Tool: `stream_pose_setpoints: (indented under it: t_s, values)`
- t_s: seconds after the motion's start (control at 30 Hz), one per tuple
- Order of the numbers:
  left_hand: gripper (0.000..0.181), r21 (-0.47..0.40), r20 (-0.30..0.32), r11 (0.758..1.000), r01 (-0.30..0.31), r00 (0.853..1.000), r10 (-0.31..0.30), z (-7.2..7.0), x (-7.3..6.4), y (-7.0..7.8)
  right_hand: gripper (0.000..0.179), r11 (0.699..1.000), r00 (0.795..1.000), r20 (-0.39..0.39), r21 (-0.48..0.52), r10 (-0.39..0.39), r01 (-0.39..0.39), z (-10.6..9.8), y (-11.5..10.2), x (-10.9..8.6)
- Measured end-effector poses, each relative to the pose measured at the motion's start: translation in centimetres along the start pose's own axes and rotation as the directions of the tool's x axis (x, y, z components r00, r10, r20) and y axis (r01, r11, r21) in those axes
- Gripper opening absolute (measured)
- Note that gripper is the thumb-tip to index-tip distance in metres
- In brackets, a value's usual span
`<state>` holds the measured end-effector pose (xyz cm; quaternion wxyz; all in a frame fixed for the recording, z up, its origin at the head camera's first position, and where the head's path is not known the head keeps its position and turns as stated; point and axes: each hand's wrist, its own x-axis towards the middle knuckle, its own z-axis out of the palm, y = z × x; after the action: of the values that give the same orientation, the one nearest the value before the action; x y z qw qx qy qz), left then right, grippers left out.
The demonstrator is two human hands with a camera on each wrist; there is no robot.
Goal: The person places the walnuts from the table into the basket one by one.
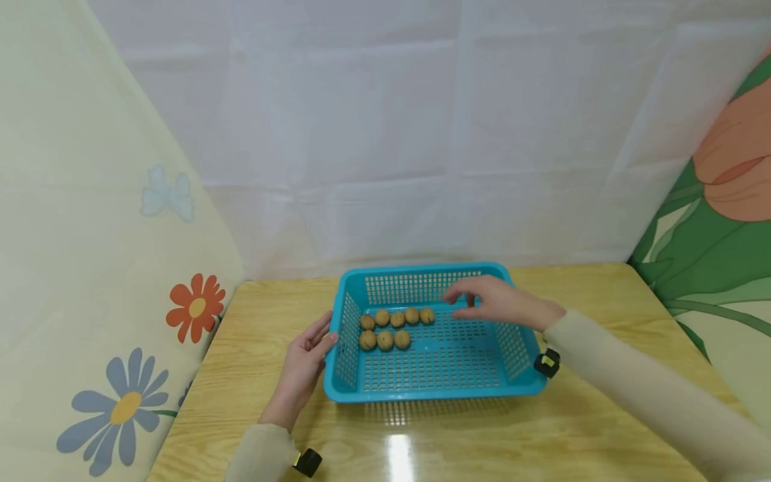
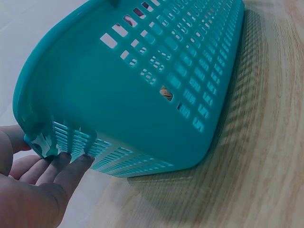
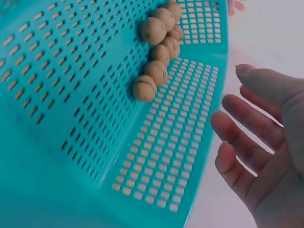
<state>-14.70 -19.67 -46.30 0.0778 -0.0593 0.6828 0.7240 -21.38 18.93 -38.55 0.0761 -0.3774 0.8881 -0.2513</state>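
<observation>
A blue plastic basket (image 1: 431, 397) with slotted walls sits on the table. Inside it, at the left, walnuts (image 1: 385, 341) lie in two rows: several at the back, three in front. My left hand (image 1: 303, 361) grips the basket's left end, thumb at the rim; in the left wrist view its fingers (image 2: 71, 173) lie against the outside of the slotted wall. Over the right half of the basket hovers my right hand (image 1: 490, 299), fingers loosely bent and holding nothing. The right wrist view shows that hand (image 3: 266, 137) apart from the walnuts (image 3: 144, 88).
Wood-grain tabletop (image 1: 241, 335) surrounds the basket. A white cloth (image 1: 373, 134) hangs behind the table. Flower-printed panels flank it, one on the left (image 1: 72, 254) and one on the right (image 1: 735, 234).
</observation>
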Motion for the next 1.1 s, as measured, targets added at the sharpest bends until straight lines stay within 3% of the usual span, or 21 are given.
stream_pose_setpoints:
  t_s: [0.3,0.6,0.93,1.1]
  values:
    - [0.056,-0.008,0.005,1.000,-0.005,1.000,0.005,0.0,0.0,-0.1,0.031,0.990,0.991,-0.081,0.106,0.106,-0.097,-1.1,2.2,-5.3]
    - [0.055,-0.003,0.000,1.000,0.003,1.000,-0.003,0.0,0.1,0.0,0.027,0.983,0.967,-0.187,0.097,0.175,-0.159,-1.5,3.8,-9.8]
    - [0.056,0.004,0.001,1.000,0.007,1.000,-0.007,-0.1,0.3,0.0,0.030,0.953,0.914,-0.268,0.086,0.304,-0.291,-0.2,6.0,-13.7]
    - [0.056,-0.008,-0.006,1.000,0.011,1.000,-0.011,-0.1,0.3,-0.1,0.037,0.926,0.894,-0.254,0.032,0.370,-0.375,1.4,7.5,-14.9]
